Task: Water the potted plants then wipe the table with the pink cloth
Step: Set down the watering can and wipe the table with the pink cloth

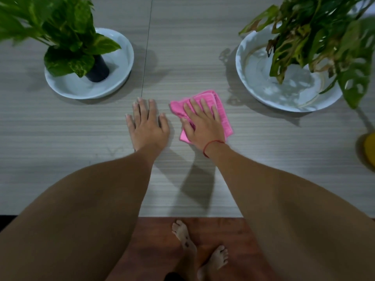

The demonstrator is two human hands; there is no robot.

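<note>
Two stages make up this job, and the second looks to be in hand: watering is probably finished and the wiping is under way, though how much of the table (182, 57) is already wiped cannot be told.

The right hand (203, 124) lies flat on the pink cloth (224, 118), fingers straight and slightly spread. Its palm presses the folded cloth to the tabletop rather than gripping it. A red string (211, 145) circles that wrist. The left hand (148, 126) rests just left of the cloth, also flat and spread, touching only bare table and holding nothing.

Beyond the cloth to the left stands a leafy green plant (67, 37) in a black pot (98, 69), set in a white dish (89, 94). Beyond the cloth to the right, a larger plant with holed, partly browned leaves (316, 37) stands in a wider white dish (263, 92). Its bottom looks glossy, possibly wet. Far right of the cloth, a yellow object (370, 149) shows at the frame edge, too cut off to identify.
</note>
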